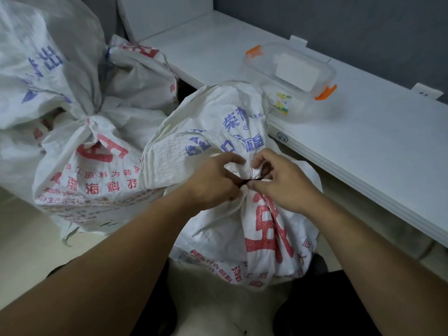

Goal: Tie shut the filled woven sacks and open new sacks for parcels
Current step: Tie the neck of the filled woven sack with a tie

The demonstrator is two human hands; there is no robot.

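Left hand [213,183]: curled at the left side of the bunched neck, fingertips pinching one end of the black tie.
Right hand [283,183]: curled at the right side of the neck, thumb and fingers pinching the other end of the tie.
Black tie [249,181]: thin dark band crossing the neck between the two hands; possibly a cord or a cable tie, too small to tell.
Near sack [242,226]: white woven, red and blue print, standing filled at near centre on the floor; neck gathered between both hands, loose top flopped toward the far side.
Second sack [92,170]: left of the near sack and touching it, neck cinched shut.
Far sacks [36,69]: piled at far left, behind the second sack.
White table [363,141]: along the right, its edge just beside the near sack.
Clear box [291,76]: on the table, orange clasps at both ends, just beyond the sack's loose top.
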